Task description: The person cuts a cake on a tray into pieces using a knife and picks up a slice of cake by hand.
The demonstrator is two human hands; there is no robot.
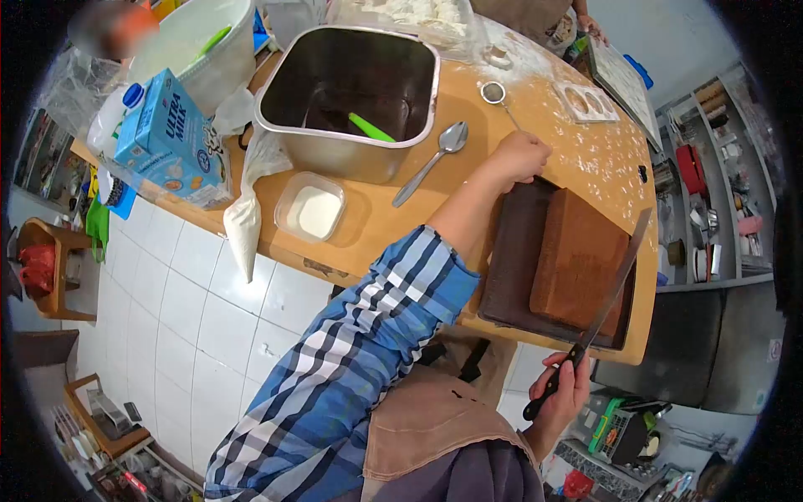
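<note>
My right hand (567, 391) is wrapped round the black handle of a long bread knife (617, 289). Its blade points up and away, over the right side of a brown chocolate sponge cake (581, 259). The thick rectangular cake lies in a dark, shallow baking tray (514, 263), with a strip of bare tray to its left. My left arm reaches forward, and my left hand (520, 157) is closed at the tray's far left corner; its fingertips are partly hidden. A small strainer (493, 93) lies just beyond that hand, its handle pointing towards it.
Left of the tray lies a metal spoon (432, 163). Further left are a tub of white cream (311, 207), a filled piping bag (243, 226), a milk carton (173, 138) and a deep metal pan (351, 155) with a green-handled tool. Another person's hand (592, 28) shows across the floury table.
</note>
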